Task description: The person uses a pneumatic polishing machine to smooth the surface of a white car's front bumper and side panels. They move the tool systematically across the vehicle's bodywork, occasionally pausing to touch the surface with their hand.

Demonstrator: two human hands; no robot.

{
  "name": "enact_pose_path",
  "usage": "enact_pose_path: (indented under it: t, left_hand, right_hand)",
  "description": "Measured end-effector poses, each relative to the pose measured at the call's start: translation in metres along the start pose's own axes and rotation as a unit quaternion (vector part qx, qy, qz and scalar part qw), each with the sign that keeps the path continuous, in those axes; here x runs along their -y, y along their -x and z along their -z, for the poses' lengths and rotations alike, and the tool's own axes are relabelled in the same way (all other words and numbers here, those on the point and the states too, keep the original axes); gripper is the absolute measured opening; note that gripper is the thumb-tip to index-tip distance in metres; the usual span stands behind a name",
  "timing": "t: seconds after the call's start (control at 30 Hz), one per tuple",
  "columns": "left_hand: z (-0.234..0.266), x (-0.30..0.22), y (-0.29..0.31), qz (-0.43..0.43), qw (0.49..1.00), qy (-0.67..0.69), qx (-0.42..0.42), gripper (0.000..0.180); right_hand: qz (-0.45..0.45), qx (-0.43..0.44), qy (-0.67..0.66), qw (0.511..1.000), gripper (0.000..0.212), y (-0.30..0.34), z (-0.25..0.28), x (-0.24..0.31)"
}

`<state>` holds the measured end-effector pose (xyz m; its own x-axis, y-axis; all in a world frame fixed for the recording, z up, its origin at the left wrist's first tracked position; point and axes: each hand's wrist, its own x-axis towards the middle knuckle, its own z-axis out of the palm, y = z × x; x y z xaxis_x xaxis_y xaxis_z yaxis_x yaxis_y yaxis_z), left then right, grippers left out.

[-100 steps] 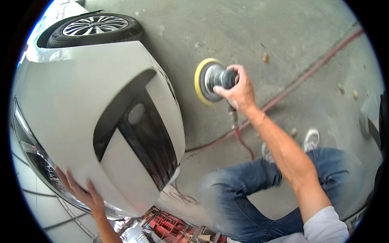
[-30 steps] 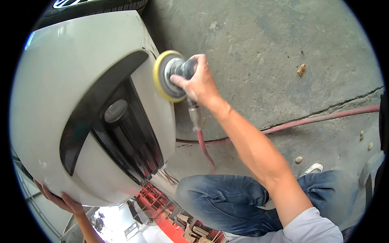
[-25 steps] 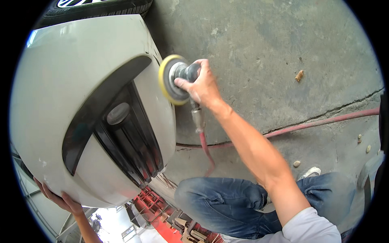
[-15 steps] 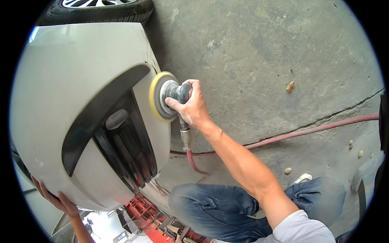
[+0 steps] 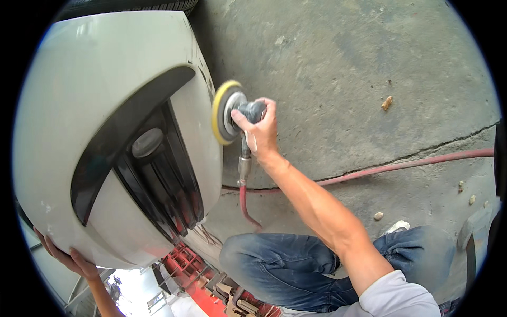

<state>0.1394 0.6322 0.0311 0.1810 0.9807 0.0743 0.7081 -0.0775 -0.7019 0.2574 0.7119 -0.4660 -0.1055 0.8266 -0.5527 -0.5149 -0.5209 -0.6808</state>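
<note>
My right hand (image 5: 260, 126) is wrapped round the dark body of an air sander (image 5: 247, 111), a round tool with a yellow-edged grey pad. The pad's face points left, at the lower edge of a white car bumper (image 5: 124, 45); whether it touches there I cannot tell. A red air hose (image 5: 244, 205) hangs from the metal fitting below the sander. At the lower left, my left hand (image 5: 71, 260) rests on the bumper's edge, fingers spread and partly hidden behind it. A black curved trim with a fog lamp (image 5: 148, 142) is set into the bumper.
A red hose (image 5: 406, 169) runs across the cracked concrete floor (image 5: 338, 63) on the right. Part of a tyre (image 5: 153, 5) shows at the top. Red metal gear (image 5: 187, 264) stands at the bottom. Small stones (image 5: 378, 216) lie near my bent knees.
The sander in my right hand has moved up and to the right relative to the view. The bumper sits slightly higher in view, and less of the tyre shows. My left hand stays on the bumper.
</note>
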Motion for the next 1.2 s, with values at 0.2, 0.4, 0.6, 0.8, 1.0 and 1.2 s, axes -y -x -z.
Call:
enact_pose_path:
  t: [0.2, 0.4, 0.6, 0.8, 1.0, 1.2]
  left_hand:
    - [-0.002, 0.006, 0.006, -0.002, 1.0, 0.005, -0.002, 0.067]
    - [-0.005, -0.004, -0.002, -0.013, 0.998, 0.054, -0.003, 0.062]
    - [-0.004, -0.001, 0.009, 0.007, 1.0, 0.023, -0.003, 0.065]
    - [-0.005, 0.004, -0.005, -0.018, 0.999, 0.028, -0.011, 0.062]
    - [-0.006, -0.008, 0.006, 0.01, 0.997, 0.069, -0.015, 0.061]
    - [-0.009, -0.016, -0.003, 0.032, 0.997, 0.062, -0.017, 0.061]
  right_hand:
    - [0.074, -0.014, 0.142, 0.987, 0.063, 0.03, -0.003, 0.028]
    - [-0.043, -0.016, 0.086, 0.995, 0.066, 0.085, 0.02, -0.029]
    - [0.038, 0.031, 0.088, 0.995, 0.067, 0.027, -0.001, 0.025]
    - [0.07, 0.006, 0.113, 0.991, 0.068, 0.022, 0.012, -0.004]
    - [-0.08, 0.021, 0.065, 0.994, 0.068, 0.057, 0.043, -0.02]
    - [-0.042, 0.021, 0.128, 0.991, 0.068, 0.054, 0.021, -0.008]
